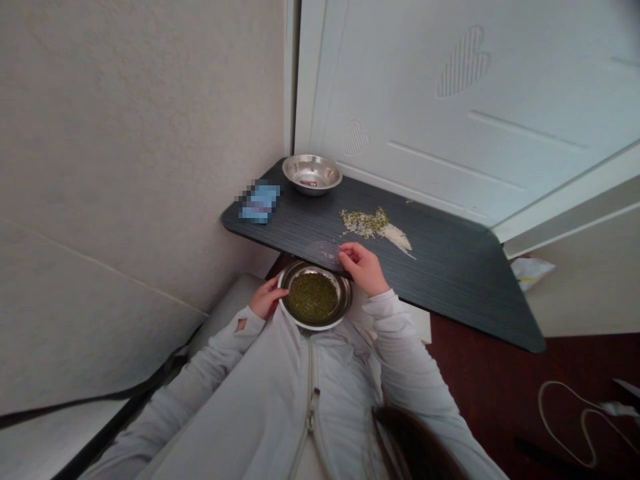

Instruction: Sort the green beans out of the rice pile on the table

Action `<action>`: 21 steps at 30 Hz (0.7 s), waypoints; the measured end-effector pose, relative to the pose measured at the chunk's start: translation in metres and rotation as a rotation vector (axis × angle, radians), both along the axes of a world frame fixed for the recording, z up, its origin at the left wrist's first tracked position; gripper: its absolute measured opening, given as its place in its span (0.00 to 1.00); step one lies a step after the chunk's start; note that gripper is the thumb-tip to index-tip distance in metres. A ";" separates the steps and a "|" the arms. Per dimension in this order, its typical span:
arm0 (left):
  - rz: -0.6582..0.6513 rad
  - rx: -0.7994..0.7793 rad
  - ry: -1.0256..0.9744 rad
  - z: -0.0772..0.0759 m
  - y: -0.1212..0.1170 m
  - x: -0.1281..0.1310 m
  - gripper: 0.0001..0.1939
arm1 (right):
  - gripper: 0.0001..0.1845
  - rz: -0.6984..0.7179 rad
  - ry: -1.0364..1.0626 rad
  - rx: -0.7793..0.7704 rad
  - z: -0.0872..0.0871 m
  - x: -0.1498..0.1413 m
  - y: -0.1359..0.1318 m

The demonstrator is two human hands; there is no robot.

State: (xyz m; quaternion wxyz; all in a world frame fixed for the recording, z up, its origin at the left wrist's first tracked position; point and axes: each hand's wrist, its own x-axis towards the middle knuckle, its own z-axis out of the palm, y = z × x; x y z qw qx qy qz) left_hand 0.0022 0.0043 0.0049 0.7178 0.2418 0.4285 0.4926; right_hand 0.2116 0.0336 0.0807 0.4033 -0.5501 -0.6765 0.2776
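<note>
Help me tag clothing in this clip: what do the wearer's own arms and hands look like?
Both arms wear long, loose, wrinkled pale grey sleeves that reach the wrists. The left cuff has a small opening, perhaps a thumb hole. The left hand and right hand are bare, with no gloves, rings or markings that I can make out.

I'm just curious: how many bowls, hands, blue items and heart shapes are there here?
Bowls: 2 (metal bowl on the dark table, white-rimmed bowl with green grains)
Hands: 2 (left hand, right hand)
Blue items: 1 (blurred blue item)
Heart shapes: 2 (large heart, small heart)
Total: 7
</note>
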 end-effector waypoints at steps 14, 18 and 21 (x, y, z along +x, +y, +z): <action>-0.020 0.006 0.005 -0.002 0.000 0.000 0.23 | 0.10 0.032 0.134 -0.057 0.001 0.003 -0.002; -0.016 -0.001 0.003 0.001 -0.001 0.000 0.24 | 0.10 -0.064 0.282 -0.052 0.002 0.012 -0.003; -0.023 -0.007 -0.011 0.002 -0.001 0.000 0.24 | 0.09 -0.136 0.300 -0.026 0.003 0.024 -0.005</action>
